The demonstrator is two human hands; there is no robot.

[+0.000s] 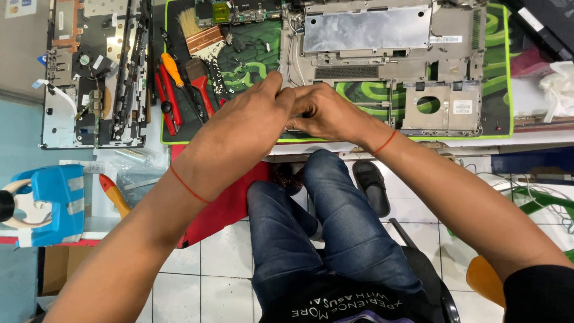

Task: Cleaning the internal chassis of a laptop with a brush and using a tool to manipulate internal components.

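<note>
A stripped grey laptop chassis (382, 66) lies on a green-and-black patterned mat (496, 90). My left hand (239, 128) and my right hand (323, 113) meet at the chassis's near left corner, fingers curled together and pressing on its front edge. What lies under the fingers is hidden. A thin red thread circles each wrist.
Red-handled pliers (164, 98), an orange-handled screwdriver (173, 69), a red brush (200, 84) and a wide paintbrush (200, 36) lie left on the mat. Another dismantled laptop base (95, 72) sits far left. A blue device (57, 203) is at lower left. My jeans-clad legs (317, 227) are below the table edge.
</note>
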